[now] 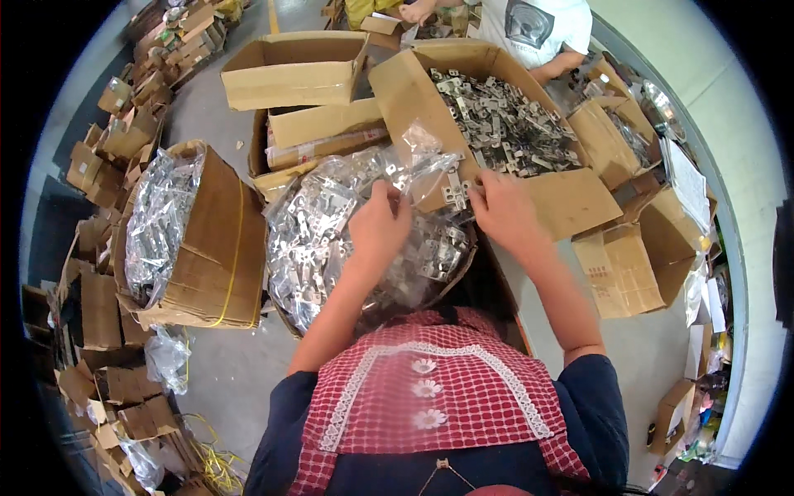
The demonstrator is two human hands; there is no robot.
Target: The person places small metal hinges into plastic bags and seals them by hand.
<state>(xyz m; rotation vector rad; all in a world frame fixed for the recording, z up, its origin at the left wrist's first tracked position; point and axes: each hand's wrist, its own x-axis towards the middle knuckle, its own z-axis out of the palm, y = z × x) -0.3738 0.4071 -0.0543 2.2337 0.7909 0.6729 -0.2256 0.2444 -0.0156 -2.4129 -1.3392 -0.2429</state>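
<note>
My left hand [380, 221] is closed with its fingertips on the edge of a clear plastic bag [428, 175]. My right hand [503, 213] pinches the other side of this bag, where a few small silvery metal hinge-like pieces [454, 192] show through the plastic. Below both hands stands a box heaped with clear bags of similar metal pieces [310, 223]. Past my right hand, a large open cardboard box [571, 186] holds many loose metal pieces [509, 124]. The exact grip of the fingertips is partly hidden.
At the left stands a strapped carton [211, 248] filled with bagged parts. Open cartons [289, 78] lie ahead, and another open box [628, 264] is at the right. A person in a white shirt [538, 33] is at the far side. Cardboard piles [103, 310] line the left.
</note>
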